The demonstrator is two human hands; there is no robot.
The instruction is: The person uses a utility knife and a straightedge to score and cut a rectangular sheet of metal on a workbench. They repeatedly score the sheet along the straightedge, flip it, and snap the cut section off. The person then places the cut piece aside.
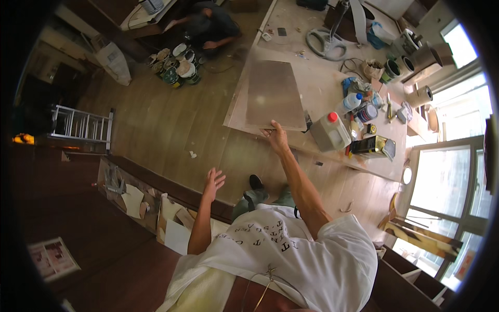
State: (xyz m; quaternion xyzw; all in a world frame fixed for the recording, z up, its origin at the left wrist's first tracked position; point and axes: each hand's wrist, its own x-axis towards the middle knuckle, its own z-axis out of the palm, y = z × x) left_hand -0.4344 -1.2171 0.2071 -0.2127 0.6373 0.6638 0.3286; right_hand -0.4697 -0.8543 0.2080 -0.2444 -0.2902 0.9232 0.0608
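Observation:
A flat brown panel (275, 96), roughly four-sided, is over the near left part of the worktable (322, 73). My right hand (277, 136) grips its near edge, the thumb on top and the other fingers at the edge and partly hidden. Whether the panel rests fully on the tabletop I cannot tell. My left hand (213, 183) hangs in the air over the floor, its fingers apart and nothing in it. Just right of the panel stands a pale plastic jug (330, 134) with a red cap.
Right of the jug are a metal can (373, 147), a bottle with a blue cap (351, 102) and several tins. Paint buckets (182, 67) stand on the floor beside a crouching person (210, 26). A ladder (83, 125) is at far left, and an open box of offcuts (132, 197) lies nearer.

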